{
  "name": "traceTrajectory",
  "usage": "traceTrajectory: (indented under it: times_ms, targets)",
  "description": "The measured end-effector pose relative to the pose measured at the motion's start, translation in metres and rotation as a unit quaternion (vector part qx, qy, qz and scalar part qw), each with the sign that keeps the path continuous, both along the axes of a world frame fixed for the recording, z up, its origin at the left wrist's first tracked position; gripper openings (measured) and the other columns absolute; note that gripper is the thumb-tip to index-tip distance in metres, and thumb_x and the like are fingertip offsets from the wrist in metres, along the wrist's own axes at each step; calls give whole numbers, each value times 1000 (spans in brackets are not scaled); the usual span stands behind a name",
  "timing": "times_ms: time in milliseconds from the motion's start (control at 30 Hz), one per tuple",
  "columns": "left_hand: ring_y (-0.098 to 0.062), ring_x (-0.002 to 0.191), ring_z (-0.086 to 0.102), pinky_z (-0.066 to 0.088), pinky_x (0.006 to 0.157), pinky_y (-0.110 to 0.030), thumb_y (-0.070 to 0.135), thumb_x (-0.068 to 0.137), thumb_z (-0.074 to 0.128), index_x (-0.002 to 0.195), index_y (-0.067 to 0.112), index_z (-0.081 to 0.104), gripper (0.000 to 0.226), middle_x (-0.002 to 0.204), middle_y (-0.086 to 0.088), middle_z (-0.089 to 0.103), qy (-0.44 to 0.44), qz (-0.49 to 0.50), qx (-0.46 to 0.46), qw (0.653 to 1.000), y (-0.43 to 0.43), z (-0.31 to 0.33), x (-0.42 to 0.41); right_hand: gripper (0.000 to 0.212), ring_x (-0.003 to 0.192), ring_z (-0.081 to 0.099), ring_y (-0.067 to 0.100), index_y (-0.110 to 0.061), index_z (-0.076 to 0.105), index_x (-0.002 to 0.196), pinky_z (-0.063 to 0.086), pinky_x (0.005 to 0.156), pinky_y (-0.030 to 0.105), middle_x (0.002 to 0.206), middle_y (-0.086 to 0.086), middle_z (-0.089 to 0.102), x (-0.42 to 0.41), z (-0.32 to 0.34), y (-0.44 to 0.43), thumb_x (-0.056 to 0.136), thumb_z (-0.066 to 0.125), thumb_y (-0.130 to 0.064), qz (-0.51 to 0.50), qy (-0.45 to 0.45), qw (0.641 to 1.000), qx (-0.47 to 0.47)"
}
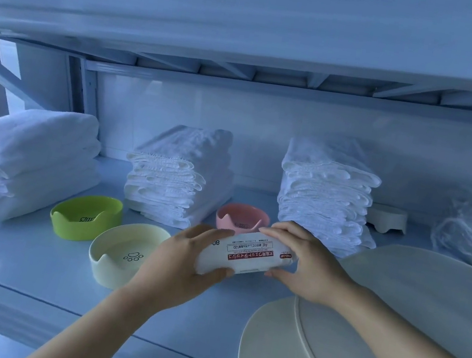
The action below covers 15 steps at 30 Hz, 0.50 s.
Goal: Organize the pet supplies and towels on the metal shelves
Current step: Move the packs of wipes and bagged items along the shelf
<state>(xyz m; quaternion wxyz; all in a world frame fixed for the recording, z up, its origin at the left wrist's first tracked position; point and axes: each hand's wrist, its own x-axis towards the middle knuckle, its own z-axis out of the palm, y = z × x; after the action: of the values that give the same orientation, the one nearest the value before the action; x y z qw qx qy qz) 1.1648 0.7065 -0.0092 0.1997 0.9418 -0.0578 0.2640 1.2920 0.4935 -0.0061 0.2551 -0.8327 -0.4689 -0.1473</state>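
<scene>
White wet-wipes pack held above the metal shelf, before the pink bowl; left hand and right hand have fingers curled round its ends. Placement step: next move probably needs a free spot.

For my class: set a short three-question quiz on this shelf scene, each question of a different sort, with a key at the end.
1. Multiple choice: which bowl bears a paw print inside? A) the green bowl B) the cream bowl C) the pink bowl
2. True or false: the left hand and the right hand both hold the pack of wipes.
3. Count: how many towel stacks stand on the shelf?
Key: 1 B. 2 True. 3 Three: the left stack, the middle stack and the right stack.
</scene>
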Motion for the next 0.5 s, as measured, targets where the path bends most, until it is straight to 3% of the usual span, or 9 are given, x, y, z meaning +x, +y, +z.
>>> traceTrajectory:
  times_ms: [133,333,500]
  targets:
    - [-4,98,53,32,63,-2,39,69,75,130,46,43,69,123,24,48,11,17,36,999,3,1,3,69,111,37,-11,-32,47,134,25,93,1,119,-25,39,2,1,0,72,79,-29,5,-8,1000,0]
    - [-8,106,53,44,77,-20,42,75,69,134,46,39,67,126,21,51,-14,38,54,998,6,7,5,64,117,39,-9,-34,50,131,26,99,4,125,-24,44,1,13,-3,74,77,-32,9,-6,1000,20]
    - [-3,102,55,45,82,-19,52,74,66,130,44,44,61,124,26,49,-28,-1,9,1000,9,12,4,51,119,44,-11,-37,60,119,31,100,7,124,-24,52,-1,28,-10,72,79,-34,31,29,998,45]
